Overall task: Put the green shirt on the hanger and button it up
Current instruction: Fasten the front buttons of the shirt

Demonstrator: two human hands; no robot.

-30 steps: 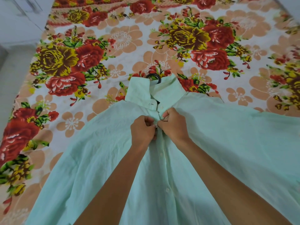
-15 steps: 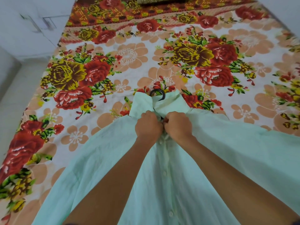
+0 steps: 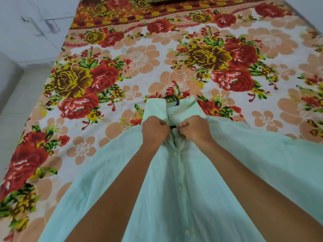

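Observation:
A pale green shirt (image 3: 244,172) lies spread front-up on the bed, its collar pointing away from me. The black hook of a hanger (image 3: 172,100) pokes out above the collar; the rest of the hanger is hidden inside the shirt. My left hand (image 3: 154,131) pinches the left collar edge at the neck. My right hand (image 3: 194,131) pinches the right edge beside it. A small gap with a dark bit of hanger shows between my hands. Below them the placket runs toward me with several white buttons (image 3: 175,154) fastened.
The bed is covered by a floral sheet (image 3: 122,67) with red and yellow roses. A patterned pillow edge (image 3: 171,0) shows at the far end. White floor and a wall (image 3: 26,32) lie to the left of the bed.
Both hands have moved up the placket from below the collar to the collar itself. The view has tilted upward, showing more of the far bed.

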